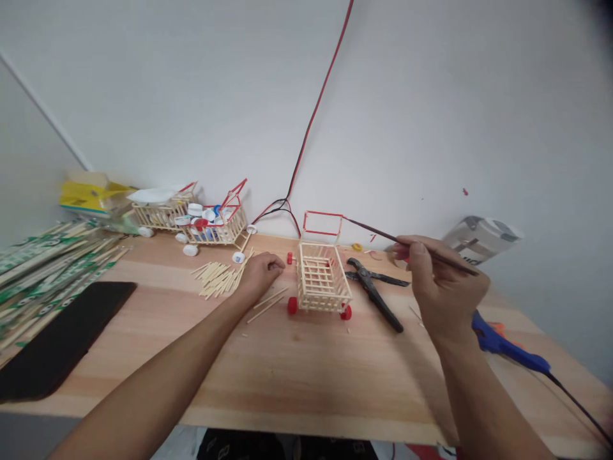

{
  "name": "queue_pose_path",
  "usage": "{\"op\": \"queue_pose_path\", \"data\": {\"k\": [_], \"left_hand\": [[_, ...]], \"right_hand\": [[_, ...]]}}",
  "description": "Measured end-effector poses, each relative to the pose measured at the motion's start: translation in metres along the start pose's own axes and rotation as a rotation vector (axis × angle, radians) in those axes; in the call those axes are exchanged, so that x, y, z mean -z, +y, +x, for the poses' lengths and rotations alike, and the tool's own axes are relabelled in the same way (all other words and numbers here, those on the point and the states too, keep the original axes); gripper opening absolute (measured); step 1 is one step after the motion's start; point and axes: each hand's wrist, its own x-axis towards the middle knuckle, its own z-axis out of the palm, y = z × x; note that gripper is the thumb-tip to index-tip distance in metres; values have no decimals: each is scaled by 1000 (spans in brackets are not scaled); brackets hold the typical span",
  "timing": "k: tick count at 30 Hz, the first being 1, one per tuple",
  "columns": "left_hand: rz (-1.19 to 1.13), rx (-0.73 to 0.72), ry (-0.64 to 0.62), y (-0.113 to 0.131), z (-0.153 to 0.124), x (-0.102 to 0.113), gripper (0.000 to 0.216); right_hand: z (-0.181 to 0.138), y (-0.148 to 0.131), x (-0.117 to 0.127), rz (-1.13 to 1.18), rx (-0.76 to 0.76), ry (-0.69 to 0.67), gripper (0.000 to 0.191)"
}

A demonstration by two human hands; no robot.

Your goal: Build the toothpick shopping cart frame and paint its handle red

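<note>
A small shopping cart built of thin wooden sticks [323, 278] stands in the middle of the table on red bottle-cap wheels. Its upright handle frame [324, 213] is red along the top bar and a lower crossbar, while part of its right side is bare wood. My right hand [443, 275] grips a thin dark paintbrush [378, 231], whose tip meets the handle's upper right corner. Left of the cart, my left hand [262, 269] rests on the table with its fingers curled and nothing visible in them. Loose short sticks [218, 278] lie beside that hand.
Black pliers [376, 291] lie right of the cart. A blue glue gun [507, 348] with a cord is at the right edge. Two finished-looking carts [215, 223] with caps stand at the back left. A black phone-like slab [71, 338] and packaged sticks [48, 262] lie left.
</note>
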Motion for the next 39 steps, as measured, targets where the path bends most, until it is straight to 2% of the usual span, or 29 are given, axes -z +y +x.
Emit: {"op": "queue_pose_path", "data": {"k": [7,13,18,29,35,39], "left_hand": [[9,-5,7,-2,0,-1,14],[19,1,0,-1,1,-1,14],[11,-10,5,-2,1,-1,14],[11,-19,7,-2,0,-1,14],[15,-32,15,-4,1,-1,14],[6,-13,10,-2,1,-1,15]], "right_hand": [[-7,1,-2,-29,26,-46,15],[-5,-3,1,-39,90,-29,16],[-6,-2,-2,-49,119,-87,16],[-7,-2,-2,-64,145,-81,17],[-17,-1,6,-85,89,-102,17],[-12,1,5,11,-27,-27,17]]}}
